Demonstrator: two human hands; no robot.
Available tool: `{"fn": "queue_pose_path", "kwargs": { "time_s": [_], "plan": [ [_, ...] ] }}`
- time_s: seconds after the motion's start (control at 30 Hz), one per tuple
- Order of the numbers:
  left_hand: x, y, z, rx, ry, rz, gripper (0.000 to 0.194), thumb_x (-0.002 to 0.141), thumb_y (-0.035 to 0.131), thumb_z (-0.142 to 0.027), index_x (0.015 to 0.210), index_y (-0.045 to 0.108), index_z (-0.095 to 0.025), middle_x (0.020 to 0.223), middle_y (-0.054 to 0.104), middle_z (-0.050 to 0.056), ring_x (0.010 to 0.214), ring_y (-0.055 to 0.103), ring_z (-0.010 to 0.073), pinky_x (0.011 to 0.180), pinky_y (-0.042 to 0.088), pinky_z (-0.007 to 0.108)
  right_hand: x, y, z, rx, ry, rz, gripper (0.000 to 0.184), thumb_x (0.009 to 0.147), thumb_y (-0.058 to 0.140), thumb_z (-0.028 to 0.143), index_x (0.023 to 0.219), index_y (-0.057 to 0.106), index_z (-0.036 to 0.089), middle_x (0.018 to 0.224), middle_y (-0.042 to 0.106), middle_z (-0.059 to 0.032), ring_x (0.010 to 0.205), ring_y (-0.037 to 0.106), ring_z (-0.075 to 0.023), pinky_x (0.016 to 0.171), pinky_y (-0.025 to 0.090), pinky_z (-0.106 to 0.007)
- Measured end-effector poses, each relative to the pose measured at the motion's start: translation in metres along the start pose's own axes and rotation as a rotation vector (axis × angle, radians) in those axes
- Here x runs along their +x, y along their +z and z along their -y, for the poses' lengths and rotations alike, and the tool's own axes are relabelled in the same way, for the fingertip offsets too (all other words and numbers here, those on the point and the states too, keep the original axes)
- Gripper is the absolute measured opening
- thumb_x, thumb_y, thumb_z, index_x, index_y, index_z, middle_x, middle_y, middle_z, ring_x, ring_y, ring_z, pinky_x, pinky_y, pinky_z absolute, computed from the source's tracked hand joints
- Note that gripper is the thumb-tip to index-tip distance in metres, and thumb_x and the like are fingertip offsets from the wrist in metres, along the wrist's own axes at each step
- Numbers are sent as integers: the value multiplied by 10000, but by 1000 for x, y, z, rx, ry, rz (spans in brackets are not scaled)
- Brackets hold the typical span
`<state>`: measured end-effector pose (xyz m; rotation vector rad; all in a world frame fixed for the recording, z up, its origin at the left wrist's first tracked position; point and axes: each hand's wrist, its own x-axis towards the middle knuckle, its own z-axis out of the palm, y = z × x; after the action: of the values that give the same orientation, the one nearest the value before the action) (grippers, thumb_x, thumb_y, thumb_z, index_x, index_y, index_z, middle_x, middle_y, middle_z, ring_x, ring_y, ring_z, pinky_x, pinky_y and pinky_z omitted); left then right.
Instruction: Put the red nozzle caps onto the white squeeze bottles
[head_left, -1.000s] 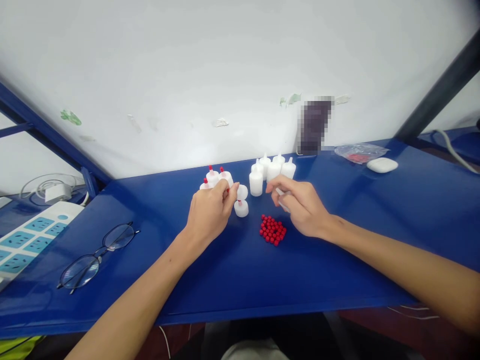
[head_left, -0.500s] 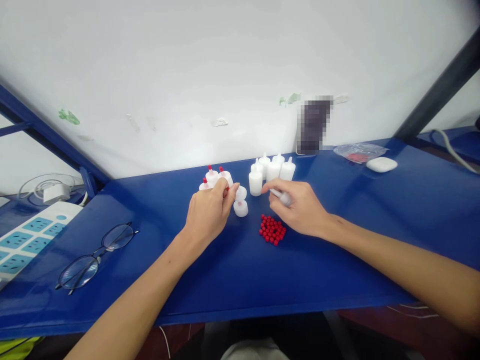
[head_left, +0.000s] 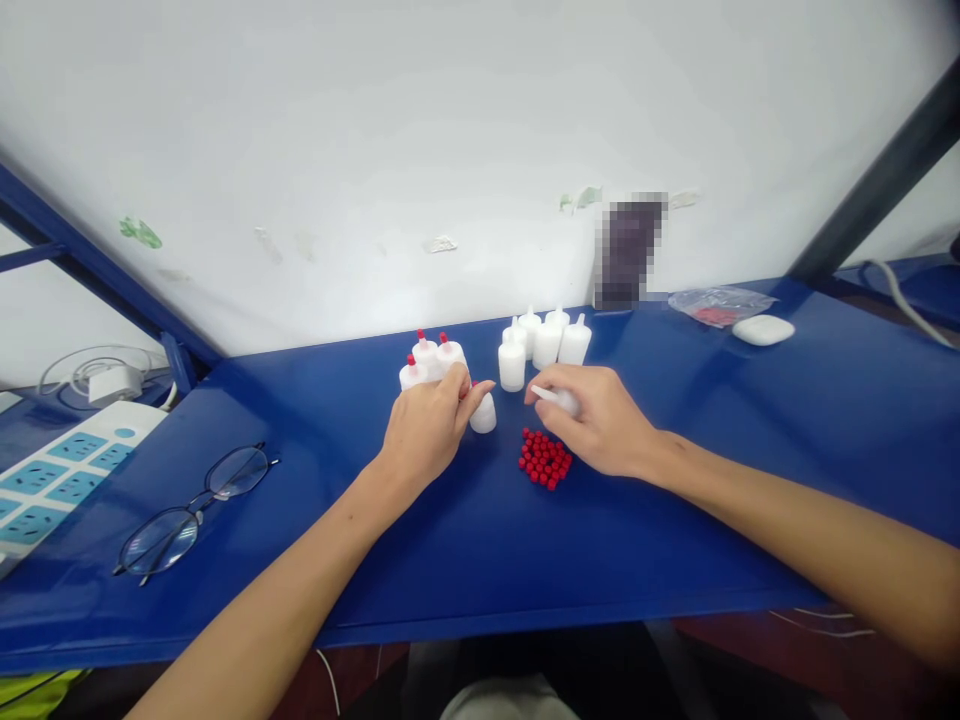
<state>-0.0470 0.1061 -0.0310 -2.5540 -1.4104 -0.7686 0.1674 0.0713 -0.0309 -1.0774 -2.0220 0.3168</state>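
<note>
My left hand (head_left: 430,425) is curled, its fingertips on a small white bottle (head_left: 483,412) with a red cap that stands on the blue table (head_left: 465,540). Behind it stand three red-capped white bottles (head_left: 427,360). My right hand (head_left: 592,418) is closed round an uncapped white bottle (head_left: 559,399) held on its side, nozzle pointing left. A heap of small red caps (head_left: 545,459) lies just below that hand. Several uncapped white bottles (head_left: 544,340) stand in a cluster behind it.
Spectacles (head_left: 191,510) lie at the left of the table, beyond them a power strip (head_left: 52,480) and a coiled charger cable (head_left: 97,375). At the back right lie a clear bag of red caps (head_left: 716,305) and a white case (head_left: 763,329). A white wall rises behind.
My left hand has set its red-capped bottle down on the table by the capped group. My right hand has brought the uncapped bottle a little lower and to the left.
</note>
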Motion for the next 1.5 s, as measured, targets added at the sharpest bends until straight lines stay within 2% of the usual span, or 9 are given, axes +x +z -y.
{"fn": "queue_pose_path", "kwargs": {
  "time_s": [0.1, 0.3, 0.57, 0.77, 0.93, 1.1, 1.23, 1.37, 1.5],
  "plan": [
    [-1, 1, 0, -58, 67, -98, 382, 999, 456, -470, 751, 463, -179, 524, 456, -61, 419, 360, 87, 466, 228, 213, 2, 1, 0, -31, 0, 36, 237, 941, 444, 259, 727, 509, 182, 677, 539, 4, 622, 481, -127, 613, 353, -267],
    [-6, -2, -8, -285, 427, -408, 279, 940, 620, -361, 767, 518, -167, 619, 548, -46, 511, 458, 59, 516, 365, 178, 1, 1, 0, 84, -52, 201, 273, 1007, 377, 337, 793, 470, 195, 711, 486, 25, 622, 427, -116, 604, 323, -262],
    [-11, -3, -20, -504, 654, -413, 143, 850, 730, -173, 916, 610, -134, 760, 655, 20, 681, 615, 108, 652, 528, 207, -3, -1, 7, 309, -202, 299, 331, 1011, 305, 365, 803, 485, 181, 771, 487, -12, 697, 438, -147, 667, 359, -300],
    [-12, -2, -23, -491, 718, -361, 65, 892, 658, -128, 931, 607, -128, 800, 675, 43, 714, 638, 126, 675, 562, 233, -6, 4, 9, 279, -154, 351, 300, 988, 413, 411, 802, 466, 182, 738, 479, 17, 645, 428, -117, 606, 338, -270],
    [-13, -1, -24, -451, 651, -315, 122, 899, 628, -128, 1005, 597, -178, 870, 691, 22, 759, 657, 118, 712, 564, 221, -7, 4, 8, 229, -128, 314, 270, 946, 433, 323, 712, 431, 186, 646, 459, 31, 575, 410, -103, 559, 306, -265],
    [-16, 0, -24, -475, 608, -143, 192, 947, 548, -148, 1131, 578, -194, 791, 683, -5, 632, 613, 97, 605, 496, 211, -10, 2, 7, 257, -128, 252, 264, 861, 437, 276, 615, 379, 200, 552, 424, 36, 496, 378, -98, 504, 273, -266],
    [-16, 1, -22, -512, 553, -67, 167, 979, 495, -187, 1134, 558, -197, 713, 647, -29, 545, 547, 78, 540, 431, 199, -9, 1, 8, 275, -115, 255, 258, 924, 439, 338, 715, 464, 189, 603, 465, 36, 527, 392, -99, 525, 297, -259],
    [-13, 1, -20, -619, 307, -209, 68, 970, 495, -210, 1032, 519, -197, 567, 519, -84, 426, 407, 51, 457, 349, 171, -6, -1, 4, 244, -61, 226, 247, 981, 406, 406, 1014, 513, 186, 699, 509, 37, 587, 439, -109, 583, 337, -255],
    [-8, -2, -17, -729, -10, -367, 66, 937, 550, -237, 930, 494, -202, 485, 382, -115, 390, 310, 46, 419, 270, 174, -5, 1, -5, 143, 19, 137, 262, 989, 418, 420, 1035, 535, 190, 695, 538, 38, 572, 467, -105, 586, 345, -245]
  ]
}}
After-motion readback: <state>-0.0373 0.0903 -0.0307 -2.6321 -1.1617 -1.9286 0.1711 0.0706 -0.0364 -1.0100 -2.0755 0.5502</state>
